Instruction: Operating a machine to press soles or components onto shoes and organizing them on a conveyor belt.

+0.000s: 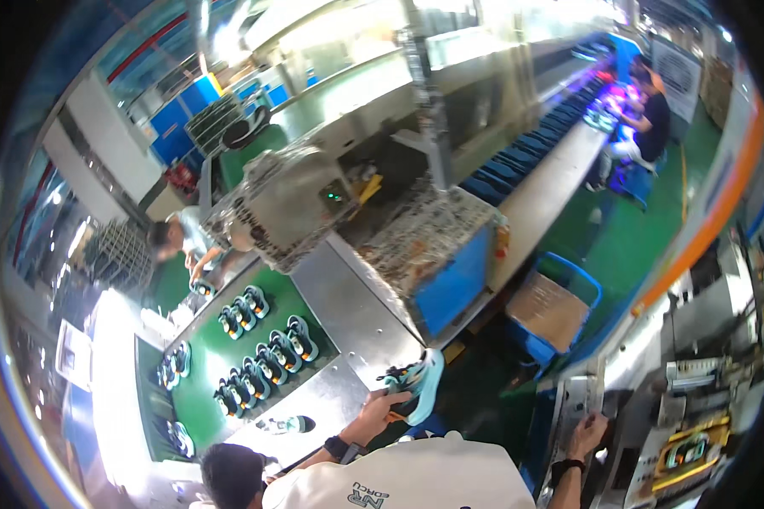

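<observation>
My left hand (380, 416), with a dark watch at the wrist, grips a sports shoe (423, 386) with a dark and orange upper and a pale aqua sole. The shoe is tilted, its sole facing right, near the corner of a metal table. Out to the right, my right hand (587, 434), with a dark wristband, has its fingers curled beside a metal machine (569, 407). What lies in those fingers, if anything, is hidden. A single light-coloured shoe (284, 424) lies on the metal surface to the left of my left hand.
Several shoes stand in rows on a green belt (221, 356). A worker's dark-haired head (232, 475) is close at lower left; another worker (191, 242) stands beyond the belt. A blue-framed stool (552, 310) is ahead right. A yellow-edged fixture (692, 454) holds a shoe part.
</observation>
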The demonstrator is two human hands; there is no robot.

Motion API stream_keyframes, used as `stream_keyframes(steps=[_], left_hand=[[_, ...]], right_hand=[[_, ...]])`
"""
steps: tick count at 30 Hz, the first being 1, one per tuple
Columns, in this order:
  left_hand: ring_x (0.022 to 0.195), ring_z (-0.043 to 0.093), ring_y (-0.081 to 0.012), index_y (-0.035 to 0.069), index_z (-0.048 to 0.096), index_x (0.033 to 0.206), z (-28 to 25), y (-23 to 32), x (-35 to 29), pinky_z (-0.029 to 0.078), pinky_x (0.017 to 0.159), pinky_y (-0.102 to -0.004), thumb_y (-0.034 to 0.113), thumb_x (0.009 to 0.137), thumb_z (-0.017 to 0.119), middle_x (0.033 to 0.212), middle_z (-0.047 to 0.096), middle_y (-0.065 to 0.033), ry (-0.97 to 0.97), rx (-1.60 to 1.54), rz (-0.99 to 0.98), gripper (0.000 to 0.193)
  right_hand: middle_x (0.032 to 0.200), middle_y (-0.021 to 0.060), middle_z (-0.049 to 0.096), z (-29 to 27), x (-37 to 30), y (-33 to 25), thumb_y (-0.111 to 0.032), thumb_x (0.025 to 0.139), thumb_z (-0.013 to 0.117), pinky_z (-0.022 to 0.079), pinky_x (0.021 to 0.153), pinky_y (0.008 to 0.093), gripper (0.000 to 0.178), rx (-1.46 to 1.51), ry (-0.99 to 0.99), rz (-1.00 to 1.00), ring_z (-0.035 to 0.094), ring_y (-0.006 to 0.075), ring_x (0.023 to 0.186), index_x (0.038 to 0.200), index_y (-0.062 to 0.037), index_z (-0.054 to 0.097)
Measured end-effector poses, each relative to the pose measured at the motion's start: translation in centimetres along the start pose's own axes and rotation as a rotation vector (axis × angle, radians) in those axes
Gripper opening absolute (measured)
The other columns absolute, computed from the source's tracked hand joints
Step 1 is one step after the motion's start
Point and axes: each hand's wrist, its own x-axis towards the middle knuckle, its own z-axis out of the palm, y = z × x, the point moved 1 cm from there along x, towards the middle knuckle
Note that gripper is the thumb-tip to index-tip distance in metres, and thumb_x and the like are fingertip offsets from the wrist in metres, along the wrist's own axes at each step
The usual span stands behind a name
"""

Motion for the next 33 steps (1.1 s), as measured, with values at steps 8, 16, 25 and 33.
stream_keyframes(steps=[8,16,25,33], left_hand=[[0.079,0.068,-0.0237,-0.005,0.065,0.098,-15.6,-7.0,10.7,0.057,0.070,-0.0380,0.008,0.082,0.070,0.090,0.068,-0.0130,0.322,-0.865,-0.152,0.021],[0.079,0.064,-0.0241,0.007,0.061,0.106,-34.6,-9.2,21.8,0.053,0.067,-0.0391,0.019,0.080,0.071,0.094,0.065,-0.0085,0.503,-0.828,-0.140,0.030],[0.078,0.063,-0.0209,-0.005,0.055,0.112,-53.1,-13.4,36.3,0.051,0.065,-0.0321,0.010,0.075,0.069,0.092,0.065,-0.0120,0.950,-0.490,0.208,0.042],[0.118,0.056,-0.0288,-0.005,0.041,0.139,-39.8,-13.1,32.9,0.048,0.096,-0.0385,0.026,0.085,0.073,0.136,0.051,-0.0202,0.518,-0.688,0.169,0.070]], right_hand=[[0.087,0.0089,0.060,-4.6,20.3,-39.3,-0.001,0.085,0.062,0.045,0.067,0.0312,0.011,0.504,-0.084,-0.602,0.055,0.0201,0.075,0.095,-0.0019,0.062],[0.111,0.0118,0.063,-2.3,19.7,-84.1,-0.003,0.079,0.068,0.048,0.076,0.0337,0.035,0.491,-0.152,-1.514,0.062,0.0274,0.099,0.113,-0.0035,0.060],[0.124,0.0145,0.059,14.2,10.7,-112.0,-0.012,0.076,0.071,0.046,0.094,0.0372,0.053,0.346,0.048,-2.090,0.058,0.0308,0.111,0.127,-0.0083,0.055],[0.122,0.0177,0.057,19.8,9.8,-119.5,-0.022,0.079,0.072,0.044,0.096,0.0361,0.056,-0.274,-0.195,-1.863,0.056,0.0326,0.111,0.129,-0.0059,0.052]])
